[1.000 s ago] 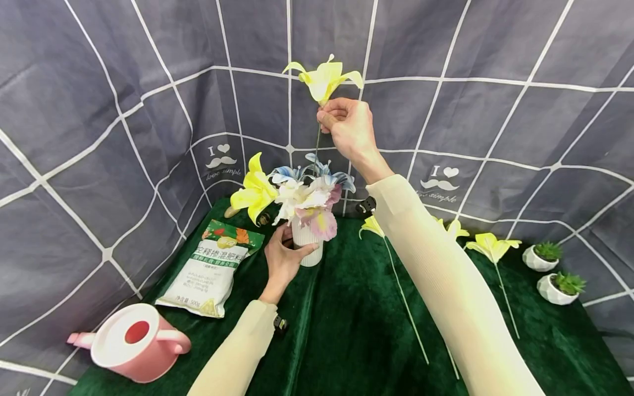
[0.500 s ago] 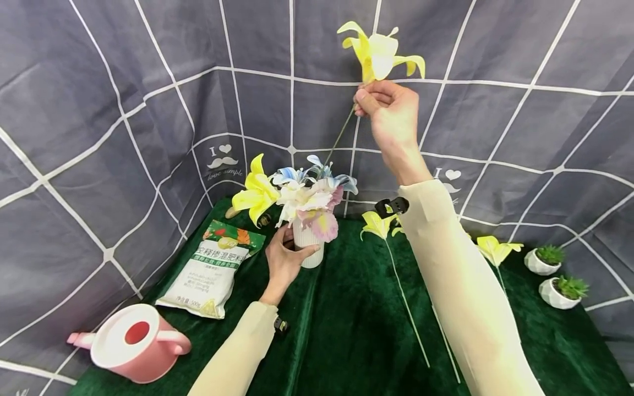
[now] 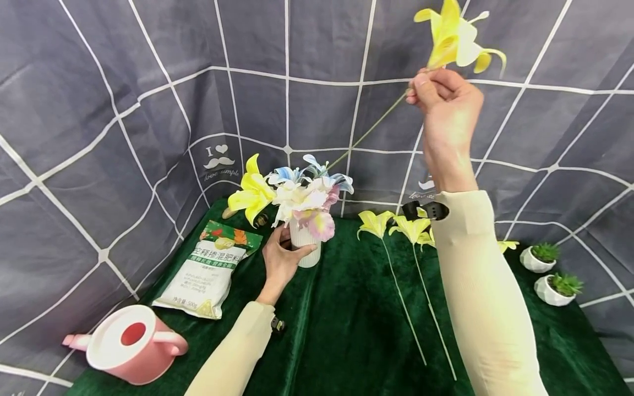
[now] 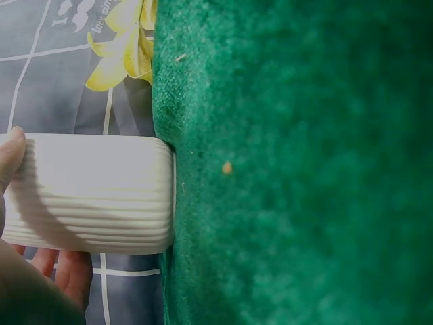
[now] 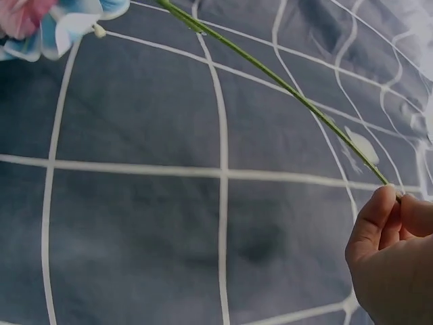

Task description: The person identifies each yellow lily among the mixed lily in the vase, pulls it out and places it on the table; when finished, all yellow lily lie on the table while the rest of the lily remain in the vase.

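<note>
My left hand point(image 3: 280, 258) grips a white ribbed vase point(image 3: 306, 248), thumb across its front; in the left wrist view the vase point(image 4: 95, 193) stands on green cloth. White, pink and blue artificial flowers point(image 3: 303, 197) fill its mouth, and a yellow lily point(image 3: 253, 190) leans out on the left. High at the right, my right hand point(image 3: 448, 118) pinches the stem of another yellow lily point(image 3: 453, 41) just under the bloom. That stem point(image 3: 373, 125) slants down leftward, its lower end overlapping the blue petals. The right wrist view shows the green stem point(image 5: 284, 84) running from my fingertips.
Several yellow lilies point(image 3: 412, 228) lie on the green cloth point(image 3: 346, 330) to the right, partly behind my right sleeve. Two small potted succulents point(image 3: 557, 289) stand at the far right. On the left are a fertilizer bag point(image 3: 205, 272) and a pink watering can point(image 3: 143, 357). A grey checked curtain point(image 3: 317, 44) backs everything.
My right hand has moved right and slightly up with the pinched lily, tilting its stem from near upright to a long slant. The left hand and vase have stayed in place.
</note>
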`<state>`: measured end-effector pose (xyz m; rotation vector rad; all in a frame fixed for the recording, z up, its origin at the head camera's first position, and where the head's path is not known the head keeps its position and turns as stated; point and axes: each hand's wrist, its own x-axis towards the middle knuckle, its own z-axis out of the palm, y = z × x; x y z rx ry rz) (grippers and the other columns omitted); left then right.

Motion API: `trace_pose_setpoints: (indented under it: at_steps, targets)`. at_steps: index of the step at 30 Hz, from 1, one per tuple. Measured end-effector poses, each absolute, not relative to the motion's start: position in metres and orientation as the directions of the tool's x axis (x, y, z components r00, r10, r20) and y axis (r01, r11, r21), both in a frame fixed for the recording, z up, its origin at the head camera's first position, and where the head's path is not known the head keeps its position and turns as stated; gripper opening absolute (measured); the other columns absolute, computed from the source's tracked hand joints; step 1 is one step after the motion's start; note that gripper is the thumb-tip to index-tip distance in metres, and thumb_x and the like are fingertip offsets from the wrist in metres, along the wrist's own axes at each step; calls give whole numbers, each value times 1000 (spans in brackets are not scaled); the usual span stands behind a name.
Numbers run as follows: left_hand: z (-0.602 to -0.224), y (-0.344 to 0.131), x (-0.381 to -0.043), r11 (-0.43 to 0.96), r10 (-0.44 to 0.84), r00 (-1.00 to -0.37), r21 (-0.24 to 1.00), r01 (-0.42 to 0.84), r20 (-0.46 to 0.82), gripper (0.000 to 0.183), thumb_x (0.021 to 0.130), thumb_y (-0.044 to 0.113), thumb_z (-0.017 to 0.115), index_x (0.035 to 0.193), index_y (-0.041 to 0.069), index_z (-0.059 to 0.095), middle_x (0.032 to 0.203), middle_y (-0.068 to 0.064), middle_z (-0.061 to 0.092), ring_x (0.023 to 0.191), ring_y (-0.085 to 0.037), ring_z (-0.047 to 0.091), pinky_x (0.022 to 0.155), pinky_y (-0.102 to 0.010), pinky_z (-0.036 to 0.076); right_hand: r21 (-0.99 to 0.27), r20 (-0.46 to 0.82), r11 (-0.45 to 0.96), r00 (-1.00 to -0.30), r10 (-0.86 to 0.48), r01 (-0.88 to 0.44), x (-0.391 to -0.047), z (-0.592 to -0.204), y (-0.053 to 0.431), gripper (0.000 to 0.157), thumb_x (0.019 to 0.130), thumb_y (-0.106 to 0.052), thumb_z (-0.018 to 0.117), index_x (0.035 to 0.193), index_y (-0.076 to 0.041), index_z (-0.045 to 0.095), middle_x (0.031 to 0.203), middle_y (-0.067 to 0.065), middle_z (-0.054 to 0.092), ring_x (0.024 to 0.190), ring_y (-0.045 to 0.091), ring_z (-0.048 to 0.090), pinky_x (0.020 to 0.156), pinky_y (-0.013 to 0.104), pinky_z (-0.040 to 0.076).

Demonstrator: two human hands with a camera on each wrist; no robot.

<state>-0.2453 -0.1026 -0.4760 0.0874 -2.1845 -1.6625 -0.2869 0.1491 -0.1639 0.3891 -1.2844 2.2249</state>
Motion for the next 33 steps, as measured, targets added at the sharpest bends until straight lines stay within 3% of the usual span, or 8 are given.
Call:
trace_pose_setpoints:
  at_steps: [9,16,21,24,28,33]
  targets:
    - [-474,-108,-249,340,-289,-909,920,195,300,66,65,36,96,118,13,64,109,-10,67,104,-27,69,91,-45,60,-552,492,-549,-777,392,-627,-261,-156,187,15,80,15,74,85,21,62,73,22,66,61,27,60,59,29,54]
    - [-472,-108,-252,321,-283,-906,921,219,314,62,65,34,96,114,14,64,108,-8,67,104,-26,68,92,-44,60,-540,514,-531,-755,406,-653,-240,-161,209,6,80,23,68,83,23,63,70,24,66,56,28,57,55,28,51]
    - [-473,-109,-251,316,-278,-909,923,217,309,62,66,34,96,114,13,64,109,-8,66,104,-25,68,92,-44,59,-595,539,-510,-779,319,-621,-228,-183,214,10,78,22,71,86,26,66,70,23,69,57,26,61,55,27,54]
    - [-474,-110,-249,311,-281,-912,927,207,298,62,65,34,96,115,13,64,109,-9,67,104,-26,68,92,-44,59,-719,505,-409,-827,246,-561,-224,-206,212,12,80,15,75,89,20,70,70,17,72,58,21,63,59,24,56]
    - [-474,-112,-249,312,-287,-912,929,200,293,63,65,33,96,115,12,64,109,-10,67,104,-26,68,92,-45,59,-880,416,-161,-888,194,-448,-226,-241,201,10,83,2,78,93,7,77,74,3,76,61,12,64,64,20,55]
    - [-475,-114,-249,312,-289,-912,929,197,291,64,65,34,96,117,12,65,109,-10,69,104,-25,68,91,-45,59,-955,284,134,-944,167,-264,-240,-289,178,5,88,-11,77,91,-9,80,70,-14,72,62,4,62,64,18,53]
